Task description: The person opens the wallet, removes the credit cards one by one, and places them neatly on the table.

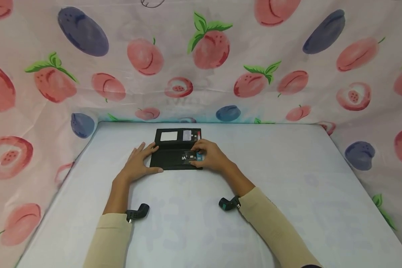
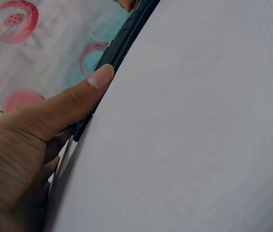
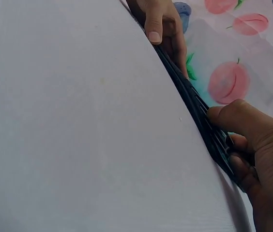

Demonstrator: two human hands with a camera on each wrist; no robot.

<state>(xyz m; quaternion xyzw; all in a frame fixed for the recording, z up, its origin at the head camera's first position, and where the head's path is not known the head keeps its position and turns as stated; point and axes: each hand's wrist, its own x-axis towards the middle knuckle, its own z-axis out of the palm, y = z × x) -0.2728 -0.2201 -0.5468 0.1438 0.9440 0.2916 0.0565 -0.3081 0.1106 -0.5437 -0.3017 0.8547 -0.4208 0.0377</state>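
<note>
A black bifold wallet (image 1: 169,156) lies unfolded on the table, its upper half holding a white panel (image 1: 169,136) and several small cards (image 1: 187,135). Dark cards with white lettering (image 1: 184,157) and a blue part show in the lower half. My left hand (image 1: 137,162) rests at the wallet's left side, thumb on the near corner and fingers spread toward the fold. At the right end, my right hand (image 1: 210,155) pinches a card (image 1: 199,156) between thumb and bent fingers, partly covering it. The right wrist view shows the right thumb (image 3: 238,116) low over the wallet's edge.
The white-covered table (image 1: 174,223) spreads around the wallet. A fruit-print cloth (image 1: 207,93) hangs behind and along both sides. Each wrist carries a small black camera, the left one (image 1: 138,213) and the right one (image 1: 229,203) standing out over the table.
</note>
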